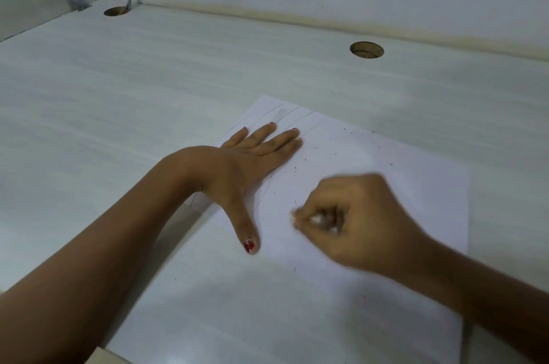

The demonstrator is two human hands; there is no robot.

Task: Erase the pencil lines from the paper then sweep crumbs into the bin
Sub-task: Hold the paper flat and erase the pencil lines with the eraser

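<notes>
Seen from the head camera: pressing the left hand (246, 164) flat on the left part of the paper (297, 304), fingers straight and slightly spread, thumb pointing toward the paper's near edge, probably pinning the sheet so that rubbing is not dragging or creasing it. Curling the right hand (350, 215) over the paper's middle, fingertips pinching something small and pale, probably an eraser (315, 219), though too blurred for certainty; likely rubbing there, judging by the smear. Lying flat on the table (118, 96), turned at an angle, white and uncreased. Showing faint curved pencil lines (300, 118) near the paper's far edge, just beyond the left fingertips, and another faint stroke beside the left thumb, so seemingly being only partway through erasing. Carrying dark crumbs (326, 153) scattered across the paper's far-right part, a few lying just off its far edge. Showing no bin anywhere around the paper; sweeping apparently not yet beginning.
</notes>
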